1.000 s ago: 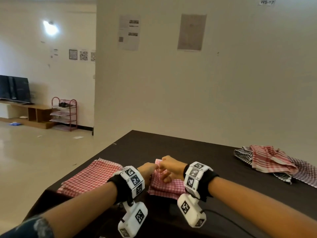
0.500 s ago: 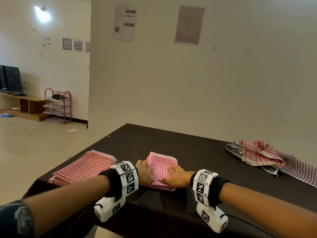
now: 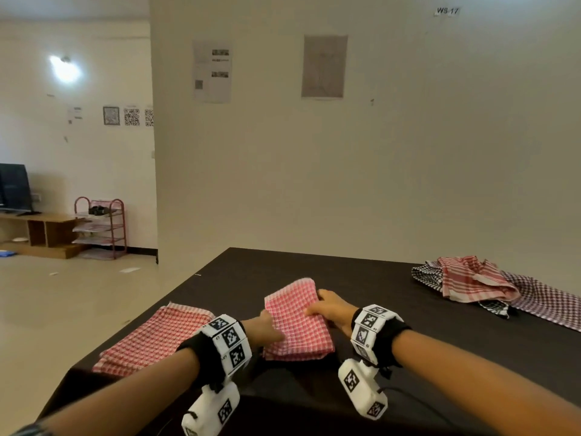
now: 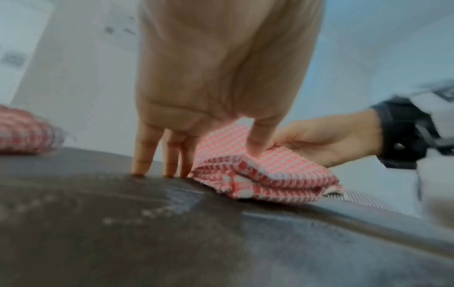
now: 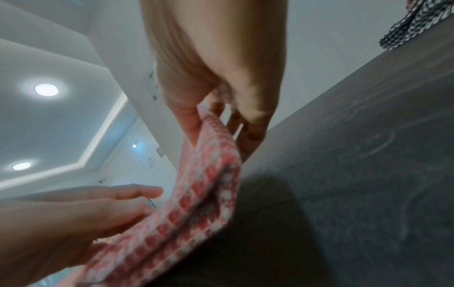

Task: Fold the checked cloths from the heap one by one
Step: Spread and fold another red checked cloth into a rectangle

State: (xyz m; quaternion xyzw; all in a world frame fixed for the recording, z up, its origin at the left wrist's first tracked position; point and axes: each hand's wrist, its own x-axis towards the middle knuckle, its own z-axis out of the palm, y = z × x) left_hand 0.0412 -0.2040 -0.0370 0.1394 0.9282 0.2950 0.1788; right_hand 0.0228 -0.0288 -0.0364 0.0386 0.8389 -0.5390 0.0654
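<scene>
A folded red-checked cloth (image 3: 295,322) sits near the front of the dark table (image 3: 314,269), its right side raised off the top. My right hand (image 3: 320,306) grips that right edge; in the right wrist view the thumb is on one face of the cloth (image 5: 209,174) and the fingers on the other. My left hand (image 3: 270,332) is at the cloth's left edge. In the left wrist view its straight fingers (image 4: 145,155) touch the table beside the cloth (image 4: 270,174) and its thumb rests on top. The heap of checked cloths (image 3: 471,281) lies at the far right.
A folded red-checked cloth (image 3: 157,338) lies flat at the table's front left corner, close to the left edge. A wall stands right behind the table. Open floor, a red rack (image 3: 100,228) and a low shelf are off to the left.
Half a second ago both hands lay flat on the folded cloth. Now the right hand has taken its right edge and tilted it up, and the left hand has slid to its left edge.
</scene>
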